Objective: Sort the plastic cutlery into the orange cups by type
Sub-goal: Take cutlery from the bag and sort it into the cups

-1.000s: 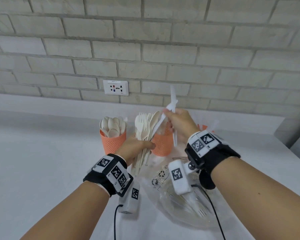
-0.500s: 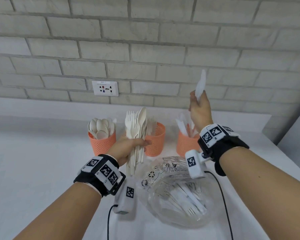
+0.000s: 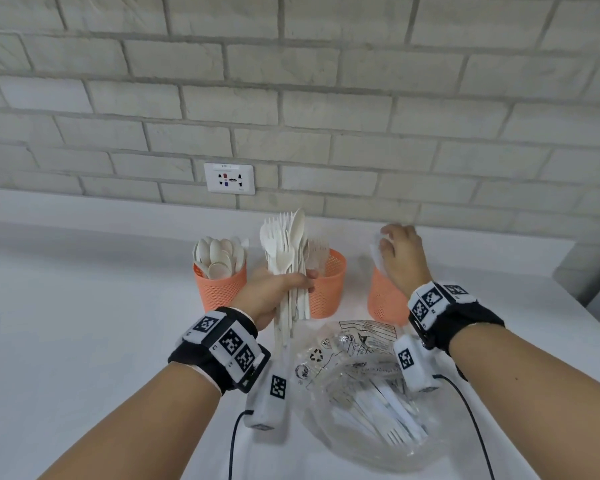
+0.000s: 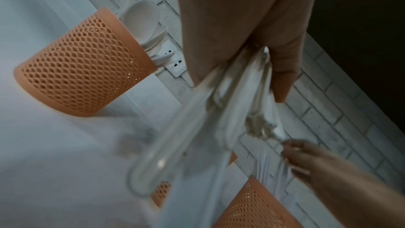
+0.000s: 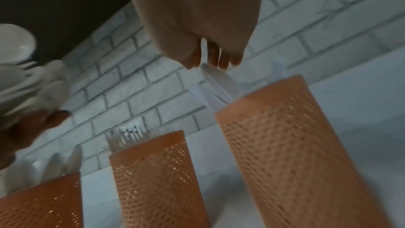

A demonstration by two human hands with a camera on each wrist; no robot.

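Three orange mesh cups stand in a row by the wall. The left cup [image 3: 219, 289] holds spoons, the middle cup [image 3: 328, 285] forks, and the right cup [image 3: 383, 299] knives. My left hand [image 3: 302, 278] grips an upright bundle of forks and a spoon [image 3: 288, 251] in front of the middle cup. My right hand [image 3: 387, 242] hovers over the right cup, its fingertips pinching the top of a white knife [image 5: 219, 84] whose lower end is inside the right cup [image 5: 285, 145]. The wrist view shows the bundle [image 4: 219, 110] running through my left palm.
A clear plastic bag [image 3: 371, 403] with more white cutlery lies on the white counter in front of the cups. A wall socket [image 3: 229, 178] sits in the brick wall behind. The counter's edge runs down the far right. Wrist cables trail toward me.
My right hand drew a knife from the bundle, raised it, swung right and lowered it into the right cup. The left hand kept its grip on the bundle.
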